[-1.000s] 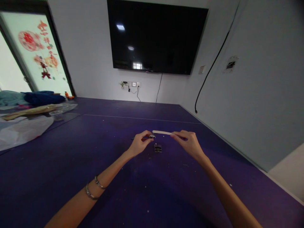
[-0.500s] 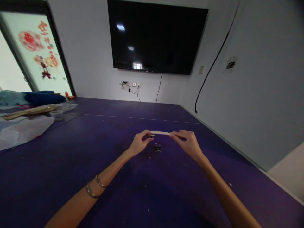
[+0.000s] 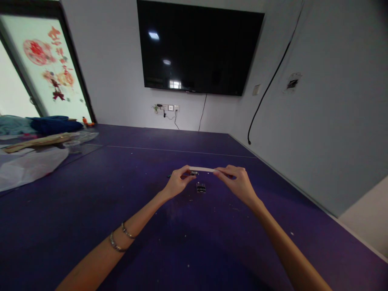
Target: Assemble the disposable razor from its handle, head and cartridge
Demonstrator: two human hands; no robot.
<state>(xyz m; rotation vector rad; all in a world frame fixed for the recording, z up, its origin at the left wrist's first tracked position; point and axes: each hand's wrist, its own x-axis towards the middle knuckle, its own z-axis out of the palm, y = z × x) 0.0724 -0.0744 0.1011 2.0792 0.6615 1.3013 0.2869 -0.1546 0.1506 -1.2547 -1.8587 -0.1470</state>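
A thin, pale, slightly bowed strip (image 3: 201,169) stretches level between my two hands above the purple surface. My left hand (image 3: 178,181), closed, has its fingers at the strip's left end. A small metallic piece (image 3: 194,173) shows by the left thumb; whether it is held or lies behind is hard to tell. At the strip's right end, my right hand (image 3: 239,182) pinches it between thumb and fingers. Below the strip, a small dark block-like piece with a clear edge (image 3: 201,188) rests on the surface.
The purple surface (image 3: 169,242) carries small white specks. A white plastic bag (image 3: 36,163), a long tan piece (image 3: 39,142) and blue cloth (image 3: 56,124) lie at the left. A black cable (image 3: 266,87) hangs along the right wall, and a television (image 3: 200,48) is mounted ahead.
Almost nothing differs. The strip and my right hand have shifted very slightly to the left; the grip of both hands looks the same.
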